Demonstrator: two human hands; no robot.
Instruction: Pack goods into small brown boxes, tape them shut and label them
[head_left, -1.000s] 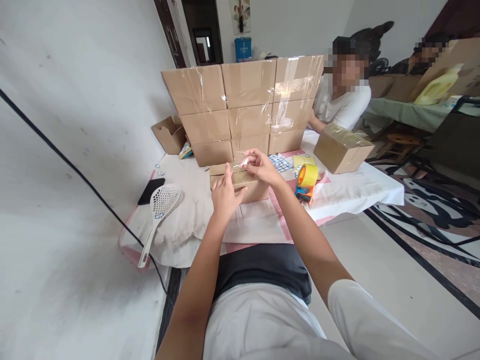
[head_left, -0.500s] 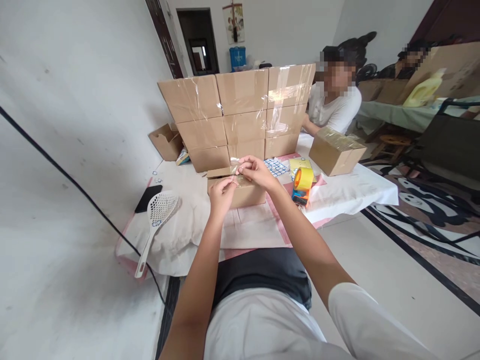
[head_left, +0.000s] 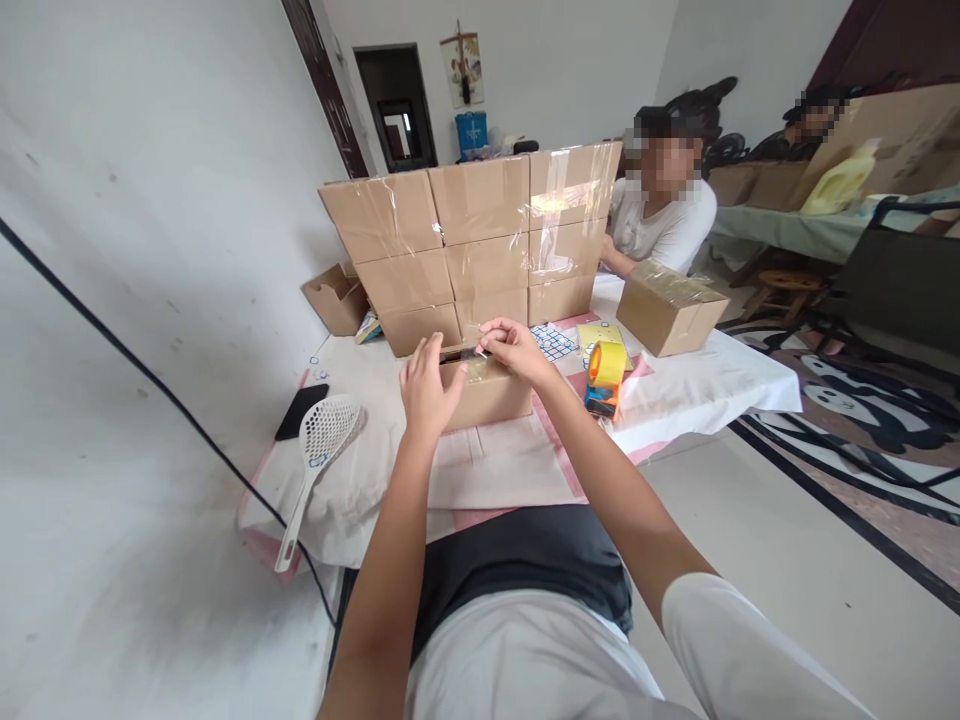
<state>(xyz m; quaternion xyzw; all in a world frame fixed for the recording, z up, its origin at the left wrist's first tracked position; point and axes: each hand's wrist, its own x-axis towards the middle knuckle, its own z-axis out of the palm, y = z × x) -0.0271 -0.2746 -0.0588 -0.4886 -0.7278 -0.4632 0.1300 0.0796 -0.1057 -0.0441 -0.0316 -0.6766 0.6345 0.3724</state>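
A small cardboard box (head_left: 491,398) stands on the table in front of me, with glossy clear tape (head_left: 475,369) over part of its top. A dark gap shows along the far edge of the lid. My left hand (head_left: 430,388) lies over the box's left end, fingers stretched out and thumb apart. Above the top, my right hand (head_left: 513,350) pinches a loose end of the tape between thumb and fingers. To the right stands a tape dispenser (head_left: 602,400) with a yellow roll (head_left: 607,362).
Stacked taped boxes (head_left: 480,235) form a wall behind my box. Another taped box (head_left: 671,305) stands right, near a seated person (head_left: 664,215). On the left lie a white slotted scoop (head_left: 324,440), a black flat object (head_left: 301,411) and an opened box (head_left: 336,300).
My left hand has let go of its pinch at the tape, moved left and spread over the box's end. My right hand keeps its pinch in about the same place.
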